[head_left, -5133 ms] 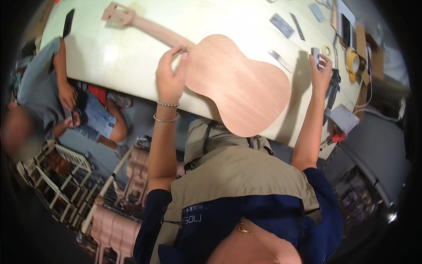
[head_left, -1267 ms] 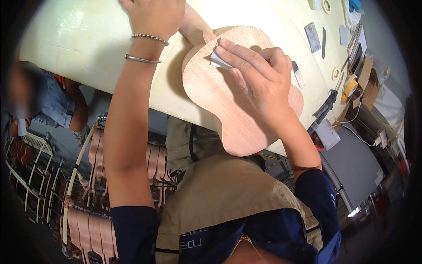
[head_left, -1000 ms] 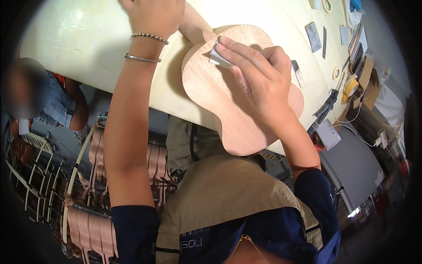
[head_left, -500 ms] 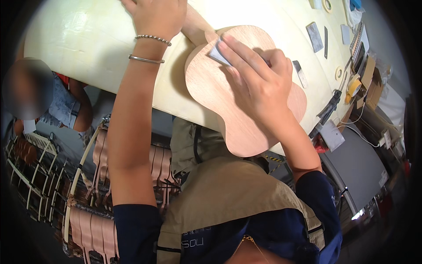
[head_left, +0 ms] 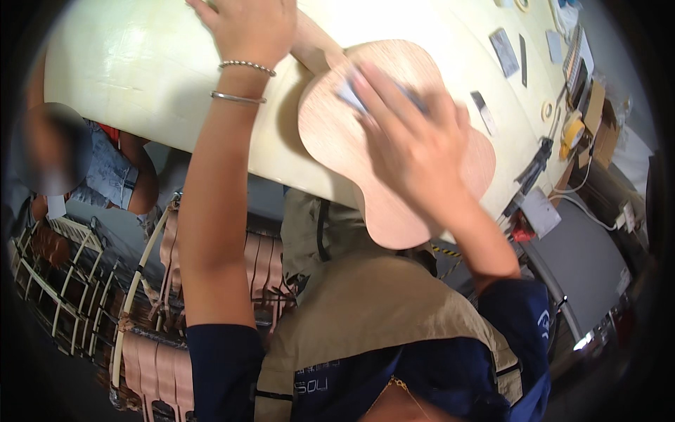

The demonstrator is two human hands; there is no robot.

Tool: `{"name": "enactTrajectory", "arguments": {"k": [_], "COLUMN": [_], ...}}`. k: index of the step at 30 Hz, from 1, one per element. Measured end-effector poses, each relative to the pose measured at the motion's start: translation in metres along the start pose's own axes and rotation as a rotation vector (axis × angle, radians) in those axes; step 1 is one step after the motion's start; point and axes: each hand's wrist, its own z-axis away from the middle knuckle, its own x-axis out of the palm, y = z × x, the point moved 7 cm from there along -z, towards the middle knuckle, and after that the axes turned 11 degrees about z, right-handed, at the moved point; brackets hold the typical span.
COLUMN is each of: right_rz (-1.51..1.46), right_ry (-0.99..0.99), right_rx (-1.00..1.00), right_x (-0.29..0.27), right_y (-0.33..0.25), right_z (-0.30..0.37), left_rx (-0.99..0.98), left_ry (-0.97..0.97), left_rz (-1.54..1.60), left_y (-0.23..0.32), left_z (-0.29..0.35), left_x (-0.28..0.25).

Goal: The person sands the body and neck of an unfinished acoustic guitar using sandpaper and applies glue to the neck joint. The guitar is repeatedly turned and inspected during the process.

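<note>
An unfinished pale wooden ukulele (head_left: 380, 190) lies on the cream tabletop, its rounded body toward me and its neck (head_left: 309, 42) running up to the left. My right hand (head_left: 422, 137), smeared by motion, presses a greyish piece of sandpaper (head_left: 349, 96) flat on the upper part of the body, fingers stretched over it. At the top edge my left hand (head_left: 256, 28) is on the neck, seemingly gripping it; one finger sticks out to the left and the rest are cut off or hidden.
On the cream table (head_left: 133, 84) at right lie a grey sanding pad (head_left: 503, 53), a dark strip (head_left: 523, 61), a small flat piece (head_left: 483, 112) and tape rolls (head_left: 573, 133). Racks of pinkish wooden parts (head_left: 151, 373) stand below left. Another person (head_left: 112, 165) is at far left.
My right hand has shifted slightly right and down over the body with the sandpaper and is now blurred. My left hand stays at the neck. The whole view has shifted a little.
</note>
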Motion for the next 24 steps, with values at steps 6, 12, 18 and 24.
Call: {"name": "enactTrajectory", "arguments": {"k": [6, 12, 18, 24], "right_rz": [-0.101, 0.033, -1.016, -1.783], "right_ry": [0.261, -0.035, 0.101, 0.673], "right_rx": [0.309, 0.767, 1.172, 1.388], "right_x": [0.006, -0.004, 0.021, 0.004], "right_y": [0.125, 0.179, 0.028, 0.007], "right_z": [0.001, 0.187, 0.267, 0.223], "left_rx": [-0.111, -0.627, -0.798, -0.682], "left_ry": [0.106, 0.018, 0.277, -0.013], "left_rz": [-0.135, -0.082, 0.755, 1.984], "left_y": [-0.028, -0.056, -0.051, 0.009], "left_z": [0.004, -0.006, 0.003, -0.001], "left_x": [0.012, 0.009, -0.021, -0.072]}}
